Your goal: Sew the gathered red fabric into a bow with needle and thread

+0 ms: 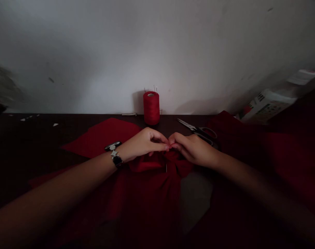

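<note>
Red cloth [152, 193] spreads below both hands and hangs toward the bottom of the view. My left hand [153, 141], with a watch and bracelet at its wrist, pinches a fold of the cloth between thumb and fingertips. Right beside it, my right hand [187, 147] pinches the same gathered edge, its fingertips nearly touching the left ones. A thin, pale needle or pin [166, 168] shows on the cloth just under the fingers. Behind the hands a red thread spool [151, 109] stands upright, with several pins or needles stuck in it.
Scissors [196, 130] lie on the dark table [22, 138] right of the spool, blades toward the wall. A flat red piece [102, 136] is at the left. More red cloth [289, 152] and a white container [268, 105] are at the right. White scraps lie far left.
</note>
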The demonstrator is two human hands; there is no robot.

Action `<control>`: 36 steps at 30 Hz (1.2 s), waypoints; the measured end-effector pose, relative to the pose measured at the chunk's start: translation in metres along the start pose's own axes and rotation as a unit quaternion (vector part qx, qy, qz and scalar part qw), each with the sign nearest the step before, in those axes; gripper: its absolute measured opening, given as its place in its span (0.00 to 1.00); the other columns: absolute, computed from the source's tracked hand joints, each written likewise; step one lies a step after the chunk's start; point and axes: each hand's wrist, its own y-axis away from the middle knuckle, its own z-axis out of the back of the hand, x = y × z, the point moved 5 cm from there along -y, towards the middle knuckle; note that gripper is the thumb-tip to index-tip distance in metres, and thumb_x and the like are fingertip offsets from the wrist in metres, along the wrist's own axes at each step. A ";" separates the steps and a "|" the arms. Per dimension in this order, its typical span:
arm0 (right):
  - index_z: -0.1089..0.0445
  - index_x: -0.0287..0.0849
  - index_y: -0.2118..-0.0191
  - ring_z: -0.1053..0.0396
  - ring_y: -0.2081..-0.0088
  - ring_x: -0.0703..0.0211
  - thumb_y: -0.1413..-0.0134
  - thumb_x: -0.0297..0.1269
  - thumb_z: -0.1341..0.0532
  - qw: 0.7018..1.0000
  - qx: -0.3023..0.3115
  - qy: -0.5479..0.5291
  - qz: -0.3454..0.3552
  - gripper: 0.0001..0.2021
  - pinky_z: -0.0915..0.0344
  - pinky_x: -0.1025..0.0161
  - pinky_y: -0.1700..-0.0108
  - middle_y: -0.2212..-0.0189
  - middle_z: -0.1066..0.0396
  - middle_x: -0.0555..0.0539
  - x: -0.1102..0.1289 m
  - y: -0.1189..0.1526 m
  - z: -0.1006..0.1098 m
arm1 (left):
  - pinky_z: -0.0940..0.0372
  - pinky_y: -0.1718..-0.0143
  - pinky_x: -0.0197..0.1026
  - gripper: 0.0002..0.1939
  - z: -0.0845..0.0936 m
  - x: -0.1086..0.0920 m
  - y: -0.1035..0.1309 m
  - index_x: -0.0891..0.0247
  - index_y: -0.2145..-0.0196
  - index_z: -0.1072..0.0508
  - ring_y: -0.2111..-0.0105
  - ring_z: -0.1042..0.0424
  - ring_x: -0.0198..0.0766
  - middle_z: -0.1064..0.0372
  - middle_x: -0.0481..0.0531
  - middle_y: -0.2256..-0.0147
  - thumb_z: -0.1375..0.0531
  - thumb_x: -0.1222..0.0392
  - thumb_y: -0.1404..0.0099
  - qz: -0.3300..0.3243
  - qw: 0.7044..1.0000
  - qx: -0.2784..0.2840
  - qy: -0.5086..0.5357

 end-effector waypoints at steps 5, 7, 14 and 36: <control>0.42 0.42 0.63 0.40 0.77 0.67 0.38 0.29 0.51 1.000 0.009 -0.021 -0.007 0.04 0.44 0.70 0.73 0.75 0.37 0.53 -0.002 -0.002 0.002 | 0.48 0.82 0.29 0.09 0.001 0.002 0.001 0.66 0.66 0.21 0.82 0.41 0.24 0.28 0.49 0.73 0.36 0.57 0.42 0.005 1.000 -0.002 0.007; 0.42 0.42 0.63 0.40 0.77 0.67 0.38 0.29 0.51 1.000 0.003 -0.016 -0.011 0.03 0.45 0.70 0.73 0.75 0.37 0.53 -0.003 -0.002 0.002 | 0.48 0.82 0.29 0.09 0.001 0.001 0.001 0.66 0.67 0.21 0.82 0.41 0.24 0.28 0.49 0.73 0.36 0.58 0.42 0.009 1.000 0.001 0.004; 0.41 0.42 0.60 0.38 0.78 0.66 0.37 0.32 0.52 0.999 0.012 0.035 -0.003 0.04 0.45 0.69 0.74 0.75 0.34 0.51 -0.001 0.000 -0.002 | 0.47 0.82 0.30 0.09 0.000 -0.003 0.001 0.67 0.69 0.22 0.82 0.41 0.26 0.32 0.47 0.77 0.36 0.57 0.43 0.018 1.000 0.008 0.007; 0.39 0.39 0.58 0.28 0.74 0.60 0.36 0.31 0.55 0.995 0.030 0.095 0.033 0.09 0.40 0.66 0.72 0.68 0.25 0.43 0.000 0.000 -0.004 | 0.50 0.82 0.30 0.09 -0.002 -0.005 0.001 0.67 0.68 0.23 0.81 0.44 0.25 0.30 0.48 0.73 0.38 0.58 0.42 0.042 0.998 0.024 -0.036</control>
